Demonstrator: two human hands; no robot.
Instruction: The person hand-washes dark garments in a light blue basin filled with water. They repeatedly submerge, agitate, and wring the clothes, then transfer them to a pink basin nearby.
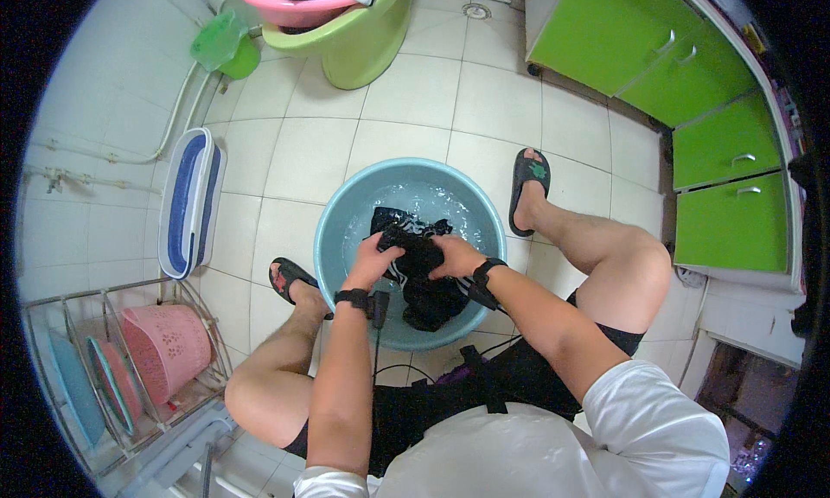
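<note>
A round light-blue plastic basin (329, 284) stands on the tiled floor between my feet, with water in it. Wet black cloth with white stripes, apparently a garment (433, 303), lies bunched in the water. My left hand (375, 261) grips the cloth near its upper left side. On the other side of the same bunch, my right hand (457, 257) has its thumb and fingers closed on the fabric. Both wrists wear black straps with small devices. Cloth under my palms is hidden.
A pink basin (311, 6) of dark clothes rests on a green stool-like stand (363, 57). Green cabinets (603, 37) line the right. Along the left are a green bin (240, 57), a blue-and-white collapsible tub (206, 206) and a metal rack (110, 297) with a pink basket (175, 342).
</note>
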